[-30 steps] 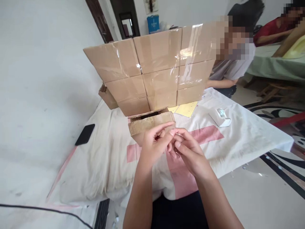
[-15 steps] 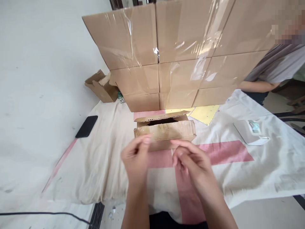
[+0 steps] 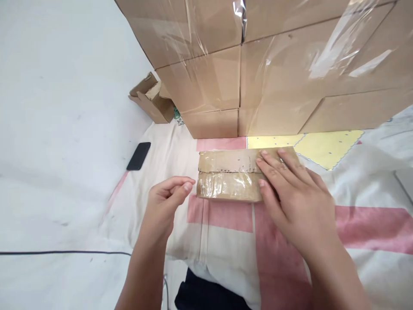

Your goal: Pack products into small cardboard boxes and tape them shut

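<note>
Sitting mid-picture on the cloth (image 3: 226,241): small cardboard box (image 3: 226,161), top flap down. Part-way, by the look of it: near face covered in clear tape (image 3: 214,185), ragged seam along the top plainly visible. Cannot tell whether any strip bridges that seam.

Left hand (image 3: 171,196) between 8 and 9 o'clock of the box, just beside its end; thumb and forefinger pinched together, cannot tell if on anything thin. Right hand (image 3: 293,193) over the 3 o'clock end, palm down, fingers slightly spread on top, thumb apart, hiding that end.

Around: big cardboard panel (image 3: 213,84) at 12, close behind, limiting far-side access. Yellow sheet (image 3: 329,148) between 2 and 3. Phone (image 3: 138,156) at 9, open carton (image 3: 151,103) at 10, both out of the way.
</note>
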The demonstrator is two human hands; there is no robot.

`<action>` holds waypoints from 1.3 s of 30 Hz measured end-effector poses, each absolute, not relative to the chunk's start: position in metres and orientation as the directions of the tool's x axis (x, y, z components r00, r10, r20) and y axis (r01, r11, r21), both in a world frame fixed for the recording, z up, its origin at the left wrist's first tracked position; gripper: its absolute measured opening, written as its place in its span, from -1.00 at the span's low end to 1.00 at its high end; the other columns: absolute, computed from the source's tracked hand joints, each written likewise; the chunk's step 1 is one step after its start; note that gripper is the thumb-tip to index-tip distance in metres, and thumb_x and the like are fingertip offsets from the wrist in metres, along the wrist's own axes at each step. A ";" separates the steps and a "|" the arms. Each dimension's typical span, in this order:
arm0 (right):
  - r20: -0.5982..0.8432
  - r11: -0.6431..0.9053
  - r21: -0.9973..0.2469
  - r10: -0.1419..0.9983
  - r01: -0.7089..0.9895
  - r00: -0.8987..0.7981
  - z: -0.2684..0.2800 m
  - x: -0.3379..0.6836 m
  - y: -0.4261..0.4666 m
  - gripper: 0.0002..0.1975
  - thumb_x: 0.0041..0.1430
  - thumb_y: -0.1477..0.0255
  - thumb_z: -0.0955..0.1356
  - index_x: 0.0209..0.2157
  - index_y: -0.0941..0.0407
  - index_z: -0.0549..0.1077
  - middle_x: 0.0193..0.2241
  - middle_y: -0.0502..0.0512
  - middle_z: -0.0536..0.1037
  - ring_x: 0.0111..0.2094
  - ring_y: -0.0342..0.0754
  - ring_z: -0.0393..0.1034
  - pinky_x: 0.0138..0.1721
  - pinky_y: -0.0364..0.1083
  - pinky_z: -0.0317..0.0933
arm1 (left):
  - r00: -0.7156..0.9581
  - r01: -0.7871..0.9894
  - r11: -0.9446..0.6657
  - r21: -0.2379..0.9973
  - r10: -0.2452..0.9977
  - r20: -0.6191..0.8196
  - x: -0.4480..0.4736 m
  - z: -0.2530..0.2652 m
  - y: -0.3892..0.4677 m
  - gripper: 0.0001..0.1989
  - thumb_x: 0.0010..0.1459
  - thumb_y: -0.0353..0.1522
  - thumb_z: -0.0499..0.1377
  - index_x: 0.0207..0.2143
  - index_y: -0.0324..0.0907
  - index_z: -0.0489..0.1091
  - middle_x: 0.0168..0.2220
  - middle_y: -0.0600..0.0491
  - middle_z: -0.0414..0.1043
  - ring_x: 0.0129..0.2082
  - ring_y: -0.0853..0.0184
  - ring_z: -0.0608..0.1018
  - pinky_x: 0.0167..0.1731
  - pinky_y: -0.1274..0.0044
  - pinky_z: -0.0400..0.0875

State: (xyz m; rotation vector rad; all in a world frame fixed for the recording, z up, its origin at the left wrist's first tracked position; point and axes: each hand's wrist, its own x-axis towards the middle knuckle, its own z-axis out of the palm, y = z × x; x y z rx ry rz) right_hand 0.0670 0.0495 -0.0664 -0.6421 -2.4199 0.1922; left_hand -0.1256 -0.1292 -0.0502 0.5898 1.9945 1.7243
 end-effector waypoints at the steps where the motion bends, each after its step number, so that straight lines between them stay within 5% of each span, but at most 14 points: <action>1: 0.541 0.869 -0.297 0.494 0.396 -0.680 -0.067 0.067 0.051 -0.61 0.39 0.39 0.24 0.18 0.10 0.43 0.19 0.15 0.48 0.29 0.24 0.24 0.12 0.16 0.20 | -0.788 0.032 0.165 0.986 0.611 -0.077 -0.126 -0.047 -0.125 -0.79 0.05 -0.20 0.39 -0.37 -0.16 0.61 -0.67 0.20 0.03 -0.60 0.47 0.12 -0.54 0.55 0.13; 8: 0.574 0.844 -0.394 0.536 0.365 -0.619 -0.068 0.059 0.059 -0.65 0.38 0.35 0.24 0.10 0.08 0.49 0.09 0.12 0.57 0.23 0.22 0.32 0.06 0.13 0.21 | -0.667 0.043 0.294 0.955 0.720 -0.192 -0.133 -0.038 -0.099 -0.75 0.09 -0.16 0.34 -0.27 -0.12 0.65 -0.58 0.08 0.33 -0.52 0.40 0.31 -0.49 0.54 0.26; 16: 0.566 0.828 -0.428 0.558 0.361 -0.607 -0.068 0.063 0.061 -0.67 0.37 0.33 0.25 0.06 0.05 0.51 0.07 0.11 0.58 0.21 0.21 0.33 0.02 0.13 0.23 | -0.722 0.164 0.283 0.945 0.687 -0.081 -0.137 -0.043 -0.092 -0.78 0.05 -0.18 0.39 -0.29 -0.09 0.66 -0.43 0.05 0.44 -0.40 0.38 0.38 -0.39 0.56 0.29; 21: 0.555 0.819 -0.432 0.572 0.378 -0.604 -0.068 0.062 0.058 -0.68 0.37 0.33 0.25 0.04 0.05 0.51 0.07 0.10 0.58 0.21 0.21 0.34 0.05 0.16 0.23 | -0.721 0.184 0.302 0.935 0.688 -0.080 -0.139 -0.048 -0.088 -0.76 0.01 -0.18 0.41 -0.29 -0.11 0.66 -0.50 0.09 0.36 -0.45 0.40 0.33 -0.42 0.55 0.24; 28: 0.539 0.824 -0.435 0.561 0.362 -0.629 -0.066 0.061 0.058 -0.69 0.35 0.35 0.25 0.01 0.08 0.53 0.08 0.12 0.58 0.20 0.22 0.33 0.04 0.16 0.22 | -0.712 0.126 0.271 0.954 0.694 -0.104 -0.139 -0.053 -0.086 -0.66 0.00 -0.21 0.42 -0.14 -0.09 0.63 -0.66 0.25 -0.01 -0.58 0.48 0.18 -0.46 0.57 0.12; 33: 0.527 0.827 -0.432 0.555 0.359 -0.644 -0.065 0.063 0.059 -0.68 0.34 0.36 0.25 0.02 0.09 0.52 0.09 0.13 0.57 0.19 0.22 0.33 0.02 0.16 0.21 | -0.758 0.094 0.228 0.969 0.647 -0.079 -0.136 -0.062 -0.084 -0.64 0.00 -0.20 0.41 -0.13 -0.10 0.62 -0.61 0.17 0.24 -0.54 0.44 0.31 -0.48 0.57 0.17; 39: 0.510 0.828 -0.423 0.554 0.369 -0.658 -0.065 0.064 0.059 -0.70 0.34 0.38 0.26 0.00 0.08 0.52 0.07 0.12 0.58 0.19 0.21 0.31 -0.02 0.15 0.20 | -0.790 0.162 0.173 0.971 0.613 0.023 -0.138 -0.069 -0.069 -0.78 -0.05 -0.24 0.43 -0.38 -0.17 0.59 -0.53 0.11 0.38 -0.48 0.41 0.40 -0.47 0.58 0.24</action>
